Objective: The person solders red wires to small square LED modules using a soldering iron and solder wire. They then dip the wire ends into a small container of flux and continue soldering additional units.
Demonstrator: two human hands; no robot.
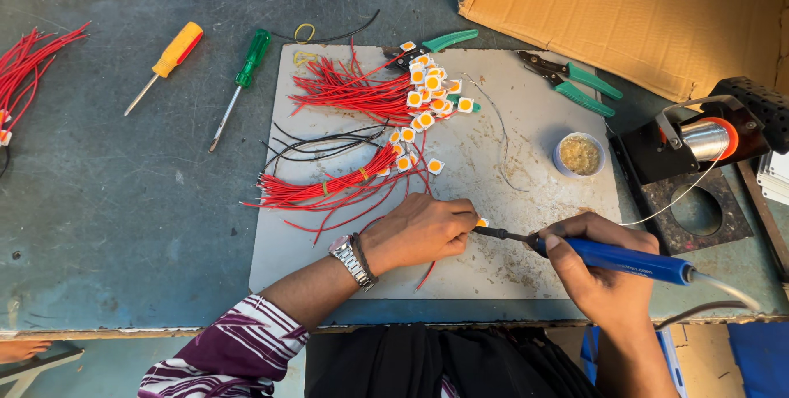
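1. the left hand (421,232) rests knuckles-up on the grey work board (526,118), fingers curled shut and pinched on a small square led chip (482,222) with a yellow centre. only one corner of the chip peeks out past the fingertips, right where the soldering iron (608,256) tip meets it.

2. the right hand (604,275) is wrapped closed round the blue handle of the soldering iron like a pen, thumb on top. the dark tip reaches left to touch the chip just beside the left fingertips.

3. the chip looks very light, thin and stiff. it would likely skate about on the board unless pressed down. its edges seem the place to hold it, well clear of the yellow face and of the pad under the hot tip.

4. a red wire (427,273) runs out from under the left hand toward the board's near edge. it looks thin and floppy, so it probably needs pinning close to its stripped end.

5. the iron seems light but hot at the front, so only the blue handle is safe to hold.

6. farther up the board lie bundles of red wires (345,90) with more chips (429,85) already on them. a small tub (580,154) and a solder spool (705,140) stand to the right on the table (99,201).
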